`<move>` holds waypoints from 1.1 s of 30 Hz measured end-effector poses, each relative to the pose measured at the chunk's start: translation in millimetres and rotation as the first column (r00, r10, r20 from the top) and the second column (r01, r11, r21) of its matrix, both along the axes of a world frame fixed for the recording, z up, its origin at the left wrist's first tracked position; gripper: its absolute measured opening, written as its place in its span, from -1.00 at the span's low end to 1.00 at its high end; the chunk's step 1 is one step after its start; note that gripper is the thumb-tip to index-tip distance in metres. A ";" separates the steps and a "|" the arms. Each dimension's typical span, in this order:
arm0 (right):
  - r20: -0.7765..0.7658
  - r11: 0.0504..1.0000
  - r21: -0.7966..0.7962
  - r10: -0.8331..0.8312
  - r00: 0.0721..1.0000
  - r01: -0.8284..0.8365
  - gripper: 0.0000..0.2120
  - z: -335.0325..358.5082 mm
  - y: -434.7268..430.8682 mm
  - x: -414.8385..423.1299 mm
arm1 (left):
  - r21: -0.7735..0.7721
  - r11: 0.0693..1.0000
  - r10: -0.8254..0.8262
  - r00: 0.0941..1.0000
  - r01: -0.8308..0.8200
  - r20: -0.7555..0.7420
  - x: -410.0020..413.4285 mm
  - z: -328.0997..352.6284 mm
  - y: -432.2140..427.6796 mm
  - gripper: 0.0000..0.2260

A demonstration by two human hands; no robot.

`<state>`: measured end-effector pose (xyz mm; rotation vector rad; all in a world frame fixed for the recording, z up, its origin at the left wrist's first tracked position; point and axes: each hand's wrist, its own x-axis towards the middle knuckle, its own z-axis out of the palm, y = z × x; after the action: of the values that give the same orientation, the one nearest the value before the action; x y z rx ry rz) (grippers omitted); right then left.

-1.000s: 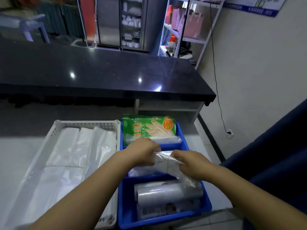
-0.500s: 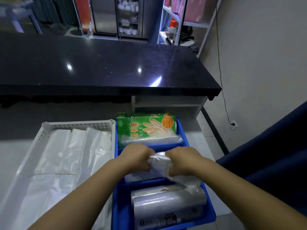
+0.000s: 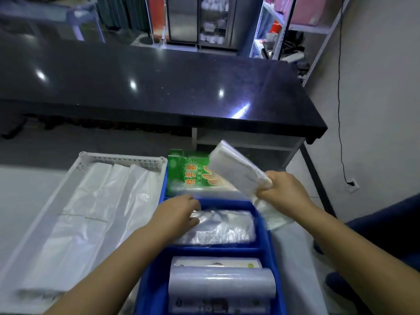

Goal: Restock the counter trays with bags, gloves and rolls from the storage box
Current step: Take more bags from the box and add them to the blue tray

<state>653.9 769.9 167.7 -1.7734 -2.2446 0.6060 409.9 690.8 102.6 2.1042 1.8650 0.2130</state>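
Note:
A blue tray (image 3: 154, 289) with three compartments lies in front of me. Its far compartment holds a green glove pack (image 3: 189, 176), the middle one a clear pack of bags (image 3: 225, 228), the near one plastic rolls (image 3: 221, 285). My right hand (image 3: 281, 192) grips a white bundle of bags (image 3: 236, 170) lifted over the tray's right side, with loose clear wrapping hanging below the fist. My left hand (image 3: 177, 214) rests fingers-down on the left end of the clear pack in the middle compartment. A white tray (image 3: 120, 158) to the left holds flat white bags (image 3: 95, 214).
A long black counter (image 3: 159, 87) runs across behind the trays, with a shelf under its right end. A metal shelving rack (image 3: 295, 26) stands at the back right. A cable runs down the right wall to a socket (image 3: 352, 184). Dark blue fabric (image 3: 386, 223) sits at right.
My hands were together on a clear pack over the middle compartment. Now my right hand has pulled a white bundle up and to the right, while my left stays on the pack.

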 end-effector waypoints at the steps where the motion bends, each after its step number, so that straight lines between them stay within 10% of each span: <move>1: -0.029 1.000 0.005 -0.018 0.999 0.018 -0.96 -1.2 1.1 1.2 | -0.048 0.998 -0.044 0.999 0.043 -0.008 7.5 -6.5 1.9 -0.74; 13: -0.177 0.994 0.064 -0.071 0.982 0.083 -0.94 -6.1 4.0 13.7 | -0.160 0.984 -0.119 0.950 0.075 -0.289 46.2 -30.4 15.2 -0.50; 33: -0.043 0.966 0.183 0.194 0.980 -0.183 -0.82 1.5 0.3 -25.0 | -0.021 0.999 -0.040 0.999 0.040 -0.024 49.7 3.4 -25.7 -0.82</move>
<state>629.0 770.2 169.2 -1.4499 -2.3610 0.4688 459.6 665.1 106.0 2.1373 1.8290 0.1583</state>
